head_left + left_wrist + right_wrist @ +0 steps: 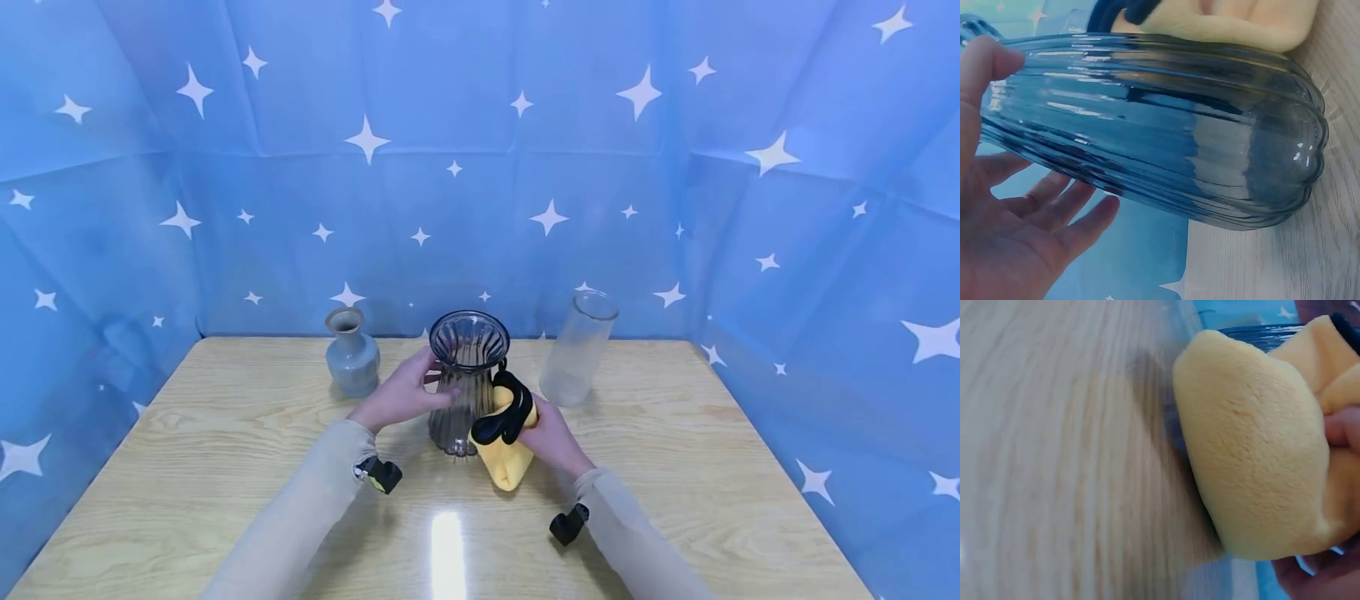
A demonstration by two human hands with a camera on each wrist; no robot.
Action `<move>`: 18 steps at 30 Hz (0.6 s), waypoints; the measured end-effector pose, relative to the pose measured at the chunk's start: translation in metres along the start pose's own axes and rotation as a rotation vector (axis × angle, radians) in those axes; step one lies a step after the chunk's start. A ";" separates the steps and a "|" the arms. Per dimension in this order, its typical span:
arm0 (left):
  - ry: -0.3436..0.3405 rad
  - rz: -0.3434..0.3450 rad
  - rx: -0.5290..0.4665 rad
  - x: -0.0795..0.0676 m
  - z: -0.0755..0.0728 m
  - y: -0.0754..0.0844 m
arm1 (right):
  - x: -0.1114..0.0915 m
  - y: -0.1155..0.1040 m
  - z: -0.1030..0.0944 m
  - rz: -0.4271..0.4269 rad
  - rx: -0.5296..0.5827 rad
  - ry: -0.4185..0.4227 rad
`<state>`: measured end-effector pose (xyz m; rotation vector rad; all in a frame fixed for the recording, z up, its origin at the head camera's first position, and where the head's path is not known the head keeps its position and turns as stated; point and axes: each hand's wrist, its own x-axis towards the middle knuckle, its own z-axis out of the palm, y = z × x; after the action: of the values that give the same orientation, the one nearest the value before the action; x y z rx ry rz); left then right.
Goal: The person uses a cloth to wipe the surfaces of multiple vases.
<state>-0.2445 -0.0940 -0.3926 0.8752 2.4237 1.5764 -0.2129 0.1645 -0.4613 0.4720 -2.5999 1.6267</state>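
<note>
A dark, ribbed glass vase point(459, 408) with a flared rim stands on the table at the centre. My left hand point(405, 390) holds it from the left, thumb in front and fingers behind; the left wrist view shows the thumb and fingers either side of the fluted vase point(1166, 131). At the vase's right side, my right hand point(553, 437) grips a folded yellow cloth point(504, 462) with black edging point(513, 408). In the right wrist view, the plush cloth point(1250, 444) covers part of the vase, and most of the hand is out of frame.
A small grey-blue vase point(352, 362) stands on the left of the wooden table point(712, 467). Behind my right hand is a tall clear glass cylinder point(576, 358). Blue star-patterned curtains point(450, 200) enclose the table at the back and sides.
</note>
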 end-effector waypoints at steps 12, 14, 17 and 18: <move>-0.008 0.003 -0.095 -0.002 0.000 0.001 | 0.011 -0.033 -0.008 -0.015 0.169 0.104; -0.010 0.006 -0.092 -0.002 0.001 0.000 | 0.014 -0.042 -0.009 -0.036 0.191 0.151; -0.026 0.000 -0.102 -0.001 0.001 0.000 | 0.018 -0.054 -0.011 -0.062 0.264 0.228; -0.031 -0.006 -0.113 -0.001 0.001 0.000 | 0.019 -0.058 -0.012 -0.074 0.288 0.248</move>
<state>-0.2435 -0.0934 -0.3938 0.8648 2.2890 1.6657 -0.2170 0.1474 -0.4016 0.3450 -2.1597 1.9065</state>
